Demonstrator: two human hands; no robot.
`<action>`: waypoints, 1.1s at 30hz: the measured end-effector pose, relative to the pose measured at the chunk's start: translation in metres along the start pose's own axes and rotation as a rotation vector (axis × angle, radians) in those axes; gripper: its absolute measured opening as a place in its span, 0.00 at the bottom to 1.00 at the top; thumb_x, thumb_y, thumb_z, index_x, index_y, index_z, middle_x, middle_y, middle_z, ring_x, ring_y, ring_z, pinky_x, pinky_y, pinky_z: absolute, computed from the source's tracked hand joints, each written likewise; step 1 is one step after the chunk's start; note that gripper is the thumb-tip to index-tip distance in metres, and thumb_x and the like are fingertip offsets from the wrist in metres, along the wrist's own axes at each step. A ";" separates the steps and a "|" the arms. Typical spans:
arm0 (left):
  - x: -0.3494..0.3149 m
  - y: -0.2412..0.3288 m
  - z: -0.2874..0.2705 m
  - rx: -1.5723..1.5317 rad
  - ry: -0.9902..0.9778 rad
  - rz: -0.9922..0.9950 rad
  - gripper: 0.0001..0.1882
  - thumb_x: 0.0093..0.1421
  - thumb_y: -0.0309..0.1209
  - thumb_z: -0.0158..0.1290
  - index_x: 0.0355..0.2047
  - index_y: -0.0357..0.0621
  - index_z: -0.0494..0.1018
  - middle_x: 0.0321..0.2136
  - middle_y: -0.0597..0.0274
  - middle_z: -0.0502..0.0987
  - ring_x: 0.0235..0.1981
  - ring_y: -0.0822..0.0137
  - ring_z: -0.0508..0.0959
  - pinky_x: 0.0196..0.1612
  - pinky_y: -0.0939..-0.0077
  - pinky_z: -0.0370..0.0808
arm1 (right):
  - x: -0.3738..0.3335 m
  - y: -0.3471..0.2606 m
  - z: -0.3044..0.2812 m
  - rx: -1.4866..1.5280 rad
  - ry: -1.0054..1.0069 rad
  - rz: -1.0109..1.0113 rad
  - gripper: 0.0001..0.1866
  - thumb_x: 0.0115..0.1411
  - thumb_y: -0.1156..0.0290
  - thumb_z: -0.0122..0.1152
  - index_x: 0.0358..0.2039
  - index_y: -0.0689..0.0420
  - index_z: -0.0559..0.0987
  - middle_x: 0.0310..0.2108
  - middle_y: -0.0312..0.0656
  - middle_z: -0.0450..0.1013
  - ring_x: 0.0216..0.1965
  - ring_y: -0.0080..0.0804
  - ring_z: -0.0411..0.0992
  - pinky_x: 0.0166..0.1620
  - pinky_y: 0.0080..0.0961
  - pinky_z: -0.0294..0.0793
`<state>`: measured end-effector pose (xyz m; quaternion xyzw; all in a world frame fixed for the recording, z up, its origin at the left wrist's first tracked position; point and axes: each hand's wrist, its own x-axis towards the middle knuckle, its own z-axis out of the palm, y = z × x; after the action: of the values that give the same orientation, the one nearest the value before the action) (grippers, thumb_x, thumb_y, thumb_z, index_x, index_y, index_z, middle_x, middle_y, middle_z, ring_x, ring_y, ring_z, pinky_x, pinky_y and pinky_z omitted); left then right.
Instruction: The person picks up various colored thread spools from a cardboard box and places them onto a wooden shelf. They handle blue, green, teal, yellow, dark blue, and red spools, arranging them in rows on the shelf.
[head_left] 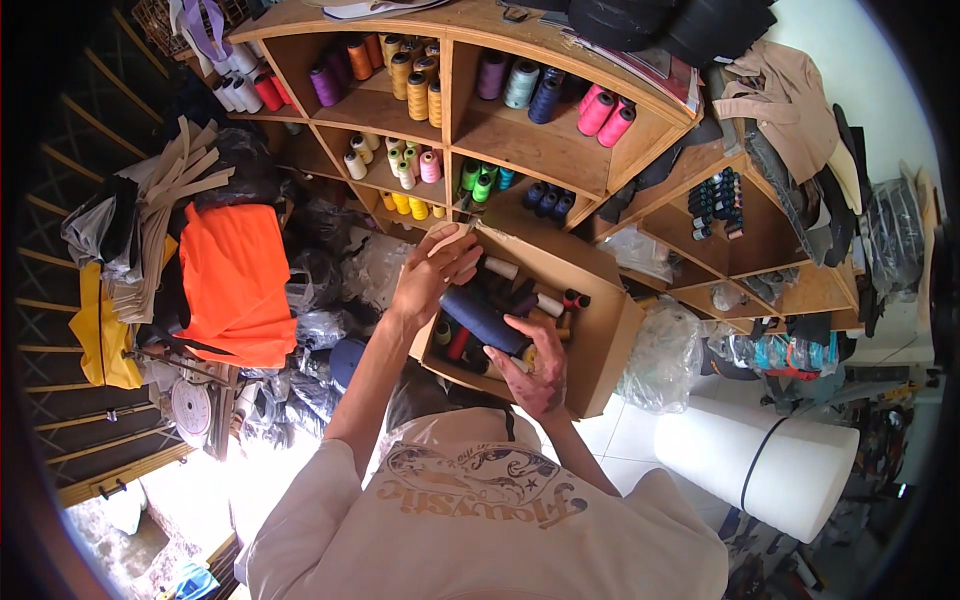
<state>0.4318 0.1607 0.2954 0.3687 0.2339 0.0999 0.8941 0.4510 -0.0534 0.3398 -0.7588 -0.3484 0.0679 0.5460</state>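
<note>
A large navy cone of thread (482,320) lies tilted over the open cardboard box (590,290) in front of me. My right hand (538,370) grips its lower right end between thumb and fingers. By the box's far left corner is my left hand (437,272), its fingers bent together; what they hold, if anything, I cannot make out. Inside the box are several loose thread spools, among them a white spool (549,305) and a red spool (457,344). The navy cone and my hands hide some of the others.
Behind the box stands a wooden shelf (530,150) with coloured thread cones in its compartments. Orange fabric (235,280) hangs at left near a sewing machine (190,400). To the right are a clear plastic bag (660,360) and a tied white roll (755,465) on the tiled floor.
</note>
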 end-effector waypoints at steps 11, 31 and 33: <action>-0.049 -0.064 0.031 -0.036 -0.084 -0.062 0.22 0.69 0.36 0.48 0.57 0.35 0.63 0.51 0.53 0.74 0.50 0.65 0.75 0.54 0.70 0.74 | -0.014 0.042 0.018 0.157 0.148 0.256 0.22 0.54 0.75 0.70 0.47 0.63 0.72 0.41 0.45 0.72 0.41 0.35 0.74 0.44 0.30 0.74; -0.046 -0.110 -0.057 -0.195 0.066 -0.188 0.27 0.67 0.48 0.42 0.57 0.38 0.63 0.38 0.60 0.74 0.38 0.68 0.75 0.43 0.73 0.74 | -0.035 0.487 0.086 -0.690 -0.453 0.557 0.16 0.62 0.69 0.47 0.51 0.48 0.72 0.44 0.45 0.76 0.47 0.37 0.75 0.46 0.31 0.75; -0.040 -0.124 -0.064 -0.167 0.086 -0.197 0.28 0.66 0.48 0.44 0.56 0.38 0.64 0.38 0.60 0.74 0.38 0.68 0.76 0.43 0.74 0.74 | -0.016 0.489 0.108 -0.818 -0.475 0.644 0.20 0.62 0.66 0.47 0.56 0.46 0.69 0.51 0.47 0.72 0.53 0.42 0.71 0.52 0.38 0.72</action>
<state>0.3662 0.0977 0.1820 0.2633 0.2982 0.0464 0.9163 0.6094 -0.0570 -0.1355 -0.9403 -0.2108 0.2589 0.0665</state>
